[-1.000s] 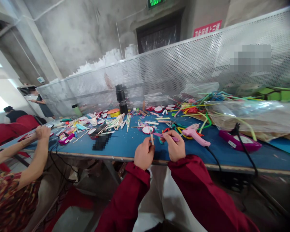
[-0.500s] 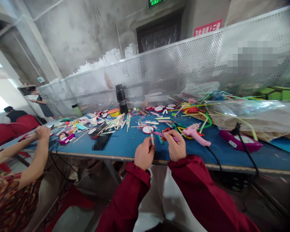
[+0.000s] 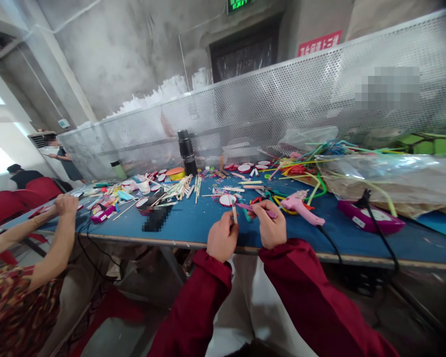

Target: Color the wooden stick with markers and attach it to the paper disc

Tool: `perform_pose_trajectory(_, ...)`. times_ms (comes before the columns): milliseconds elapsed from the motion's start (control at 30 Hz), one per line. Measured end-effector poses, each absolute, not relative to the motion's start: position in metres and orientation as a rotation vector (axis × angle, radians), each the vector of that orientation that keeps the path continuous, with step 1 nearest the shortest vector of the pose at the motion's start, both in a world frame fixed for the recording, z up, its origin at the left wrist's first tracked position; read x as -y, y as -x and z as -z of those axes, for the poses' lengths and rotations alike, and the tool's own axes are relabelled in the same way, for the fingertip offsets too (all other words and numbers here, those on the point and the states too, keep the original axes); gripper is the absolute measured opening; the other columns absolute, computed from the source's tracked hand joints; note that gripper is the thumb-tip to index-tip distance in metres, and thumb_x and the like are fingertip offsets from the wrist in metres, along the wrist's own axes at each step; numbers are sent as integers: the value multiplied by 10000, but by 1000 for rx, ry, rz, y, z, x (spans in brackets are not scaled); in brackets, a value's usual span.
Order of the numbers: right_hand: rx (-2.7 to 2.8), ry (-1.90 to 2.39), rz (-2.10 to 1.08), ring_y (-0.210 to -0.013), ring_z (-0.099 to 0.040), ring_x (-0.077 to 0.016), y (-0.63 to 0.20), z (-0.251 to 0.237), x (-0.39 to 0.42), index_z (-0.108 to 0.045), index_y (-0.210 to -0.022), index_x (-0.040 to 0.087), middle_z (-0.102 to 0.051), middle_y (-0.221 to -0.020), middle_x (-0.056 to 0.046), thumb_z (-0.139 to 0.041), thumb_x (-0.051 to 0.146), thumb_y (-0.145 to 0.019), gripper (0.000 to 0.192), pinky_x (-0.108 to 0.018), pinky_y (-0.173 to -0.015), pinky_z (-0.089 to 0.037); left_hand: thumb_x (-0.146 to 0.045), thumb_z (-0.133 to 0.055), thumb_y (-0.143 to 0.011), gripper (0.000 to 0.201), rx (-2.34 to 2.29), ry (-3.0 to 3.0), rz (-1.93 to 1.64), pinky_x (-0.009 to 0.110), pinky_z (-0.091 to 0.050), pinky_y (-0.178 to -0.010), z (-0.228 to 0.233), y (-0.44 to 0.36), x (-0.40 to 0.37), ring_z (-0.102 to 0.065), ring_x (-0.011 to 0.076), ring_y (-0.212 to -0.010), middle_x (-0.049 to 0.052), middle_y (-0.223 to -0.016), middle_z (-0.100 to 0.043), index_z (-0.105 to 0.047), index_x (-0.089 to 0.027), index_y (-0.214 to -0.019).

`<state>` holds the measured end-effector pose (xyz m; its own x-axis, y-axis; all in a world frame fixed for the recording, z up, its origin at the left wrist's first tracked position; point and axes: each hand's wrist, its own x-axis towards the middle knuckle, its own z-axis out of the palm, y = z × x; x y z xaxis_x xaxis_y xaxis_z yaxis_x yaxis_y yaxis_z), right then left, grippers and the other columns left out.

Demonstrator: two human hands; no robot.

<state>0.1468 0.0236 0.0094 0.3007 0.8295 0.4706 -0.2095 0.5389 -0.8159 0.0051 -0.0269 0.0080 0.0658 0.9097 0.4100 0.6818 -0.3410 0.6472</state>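
The left hand (image 3: 222, 239) is closing finger and thumb on a pale flat stick (image 3: 235, 215), gripping it near its lower end. The right hand (image 3: 272, 228) is pinching a slim purple tool (image 3: 244, 206), its rear end showing past the fingers on the right. Neither grip is standing empty.

Governing relation: the stick is projecting forward from the left fingertips, its long axis running away from the wearer. The purple tool is lying crosswise to it, pointing leftward out of the right grip, with its front end sitting just beside the stick's far part. Whether the two are touching cannot be told at this size. The left hand is holding the stick directly; the right is standing a short way to its right, bringing only the tool's tip near.

Surroundings: a white disc with a red rim (image 3: 228, 200) is lying on the blue table (image 3: 193, 225) just beyond the left grip, close behind the stick's far end. A pink glue gun (image 3: 301, 208) is resting to the right of the right grip, well clear of the stick.
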Motion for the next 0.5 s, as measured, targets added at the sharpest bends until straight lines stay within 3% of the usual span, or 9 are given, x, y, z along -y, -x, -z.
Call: perform_pose_trajectory(500, 1065, 704, -803, -563, -597, -147, -148, -10, -23, -642, -669, 213, -628, -582, 17, -724, 371, -782, 211, -267, -561, -511, -208, -495, -955, 328, -1575, -2049, -1170, 318, -493, -789, -9, -5, 27, -699, 224, -903, 33, -950, -751, -557, -246, -1275)
